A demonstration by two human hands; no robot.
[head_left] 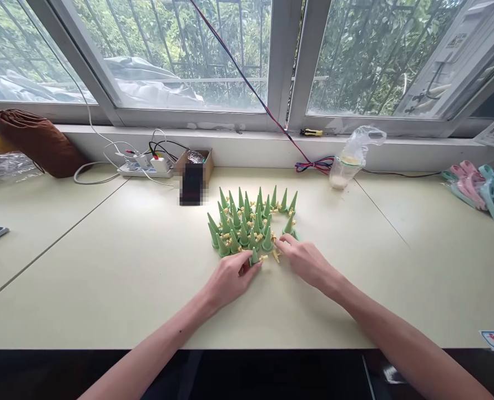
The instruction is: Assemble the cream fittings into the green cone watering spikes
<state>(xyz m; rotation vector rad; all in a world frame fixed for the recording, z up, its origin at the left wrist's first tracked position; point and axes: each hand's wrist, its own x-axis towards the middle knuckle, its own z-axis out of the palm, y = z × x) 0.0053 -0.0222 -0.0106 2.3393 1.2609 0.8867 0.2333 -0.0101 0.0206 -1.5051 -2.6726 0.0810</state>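
Many small green cones (243,236) stand close together on the table, with small cream-coloured branched pieces (276,255) among them. My left hand (232,276) grips a single green cone (254,257) between thumb and fingers at the front of the group. A cream piece (264,258) sticks out beside that cone. At the group's right front, my right hand (304,258) has its fingers bent together by the cream pieces. Whatever lies between its fingertips is too small to make out. Just behind it, a green cone (288,224) leans over.
Along the back are a power strip (145,165), a small cardboard box (207,165), a blurred dark object (192,184), coiled red-and-blue wire (316,165) and a bagged cup (342,173). Pastel plastic items (478,186) lie right; a brown pouch (41,143) is at left.
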